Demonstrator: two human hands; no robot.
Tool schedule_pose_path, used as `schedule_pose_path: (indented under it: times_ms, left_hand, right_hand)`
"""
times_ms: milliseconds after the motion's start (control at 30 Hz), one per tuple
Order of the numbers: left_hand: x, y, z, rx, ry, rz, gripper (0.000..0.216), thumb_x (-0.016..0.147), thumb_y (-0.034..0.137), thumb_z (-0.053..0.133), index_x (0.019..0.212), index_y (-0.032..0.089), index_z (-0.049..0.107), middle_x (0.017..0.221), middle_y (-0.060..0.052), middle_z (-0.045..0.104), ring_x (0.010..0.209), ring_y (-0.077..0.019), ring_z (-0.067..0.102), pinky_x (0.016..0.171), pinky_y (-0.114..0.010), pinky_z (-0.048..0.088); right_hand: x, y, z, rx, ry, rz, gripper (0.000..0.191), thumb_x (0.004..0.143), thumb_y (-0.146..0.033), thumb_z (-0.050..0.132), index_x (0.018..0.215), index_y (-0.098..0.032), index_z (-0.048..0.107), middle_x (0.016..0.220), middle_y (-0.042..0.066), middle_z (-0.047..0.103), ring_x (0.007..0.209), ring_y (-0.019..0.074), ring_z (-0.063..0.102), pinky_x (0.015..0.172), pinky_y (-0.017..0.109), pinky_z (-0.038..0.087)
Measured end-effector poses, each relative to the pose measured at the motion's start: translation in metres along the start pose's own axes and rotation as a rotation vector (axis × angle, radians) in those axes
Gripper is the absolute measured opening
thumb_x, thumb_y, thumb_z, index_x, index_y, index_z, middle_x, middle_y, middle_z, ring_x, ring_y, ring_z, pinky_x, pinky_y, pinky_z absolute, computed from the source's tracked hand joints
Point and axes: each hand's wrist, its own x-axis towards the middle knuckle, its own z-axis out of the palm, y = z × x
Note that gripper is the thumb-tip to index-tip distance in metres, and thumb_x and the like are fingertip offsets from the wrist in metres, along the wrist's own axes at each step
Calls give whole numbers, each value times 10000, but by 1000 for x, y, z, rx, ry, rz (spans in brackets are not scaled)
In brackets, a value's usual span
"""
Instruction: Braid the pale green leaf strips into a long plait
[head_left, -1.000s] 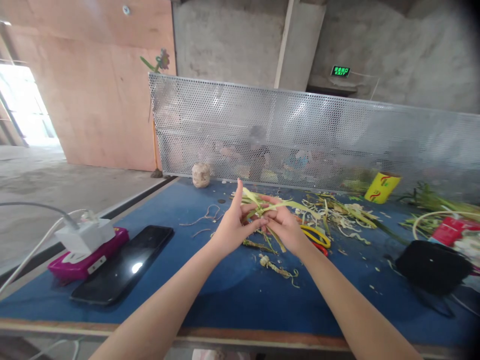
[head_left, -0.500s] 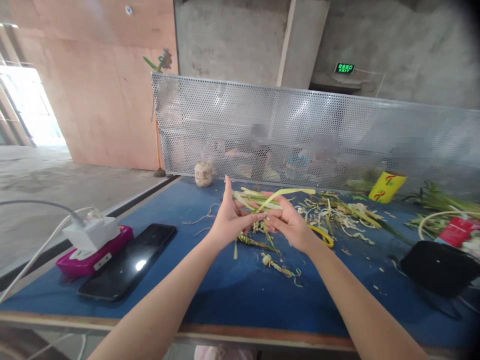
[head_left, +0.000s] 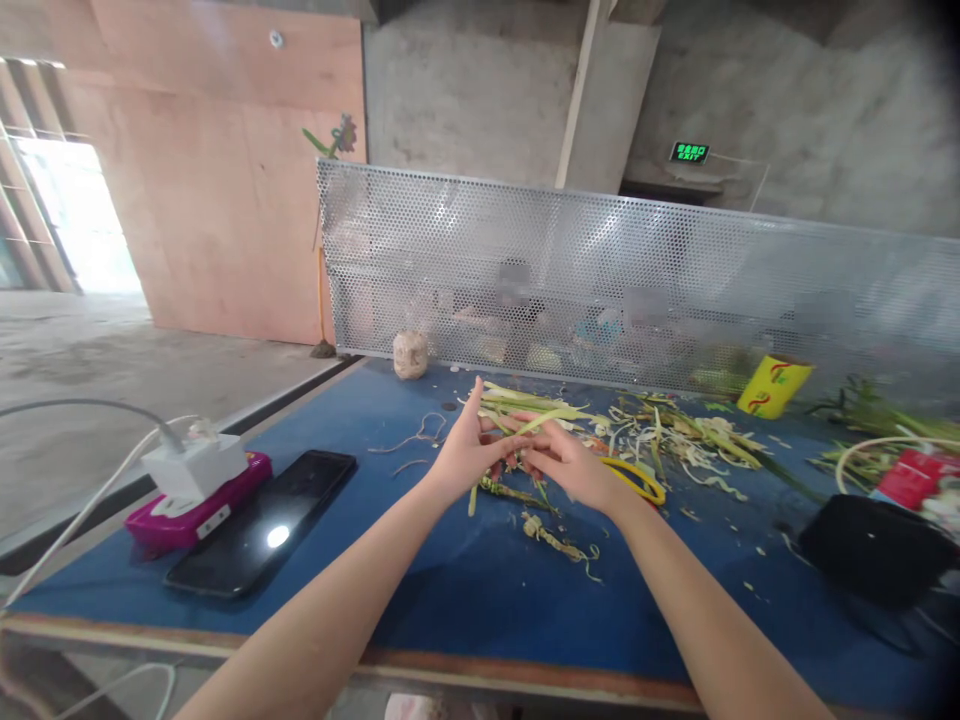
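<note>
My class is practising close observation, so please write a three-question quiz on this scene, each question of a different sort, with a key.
1. True or false: the phone lies to the right of the power strip in the picture.
2. The tube by the mesh screen is mainly: A blue, B yellow, C purple?
3. What are the left hand and right hand handling?

Key: 1 true; 2 B; 3 green strips.

workshop — concrete wall [head_left: 465,95], littered worktable [head_left: 510,610]
</note>
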Motion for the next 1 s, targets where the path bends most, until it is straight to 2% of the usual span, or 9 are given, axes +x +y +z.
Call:
schedule_pose_path:
  times_ms: [67,133,200,267,333,433,533,833,1000]
  left_hand:
    - [0,0,0,47,15,19,1053,682,184,645,1356,238,-162,791,-34,599,496,-99,547,331,-166,377]
    - [-1,0,0,123,12,43,1033,698,187,625,1352,244,-173,784,-29,597,498,-102,549,338,-167,376]
    - [-3,0,1,210,-29,85,994,716,190,602,1358,245,-155,772,-24,596,501,-97,543,365,-172,383]
    - [-6,2,3,291,-84,152,919,745,192,568,1372,241,-102,748,-20,595,509,-88,530,418,-189,409]
    - [-9,4,5,351,-121,235,839,775,191,526,1383,235,-52,764,-35,603,544,-93,526,478,-210,435]
    - [-12,8,6,423,-132,304,805,791,205,503,1386,232,-38,834,-64,610,575,-104,512,483,-216,437]
    - [-11,9,5,451,-148,310,806,799,212,491,1381,254,-66,827,-50,599,517,-85,466,463,-217,442]
    - [-7,5,-3,347,-216,244,819,791,203,517,1380,268,-48,836,-39,565,546,-80,479,479,-219,449]
    - [-7,9,-2,18,-203,108,860,765,205,566,1380,234,-34,808,-28,598,504,-68,522,494,-219,438]
  right_hand:
    - [0,-5,0,-111,91,-78,318,787,-321,533,1100,-269,503,969,48,576,841,180,524,702,326,423]
    - [1,-10,-1,-194,191,-164,194,771,-338,553,933,-244,605,1008,58,572,914,204,507,754,343,405]
    - [2,-12,0,-166,270,-191,177,786,-356,530,792,-215,637,860,57,594,818,193,526,720,330,404]
    - [2,-11,4,-19,335,-165,255,812,-379,486,703,-196,628,655,28,552,644,155,507,632,297,402]
    - [3,-10,8,168,391,-138,316,826,-407,454,651,-190,601,536,0,482,533,125,450,548,267,372]
    - [3,-10,13,352,446,-145,346,825,-424,451,594,-187,554,497,-12,448,489,105,406,495,246,331]
    - [2,-12,15,400,490,-152,327,799,-425,497,581,-185,535,508,-12,457,494,102,406,486,241,322]
    - [1,-9,16,496,490,-177,276,793,-376,525,596,-185,558,514,-19,461,505,97,407,514,245,335]
    - [3,-9,7,464,398,-199,258,797,-399,490,677,-197,598,563,-4,494,538,116,436,546,266,376]
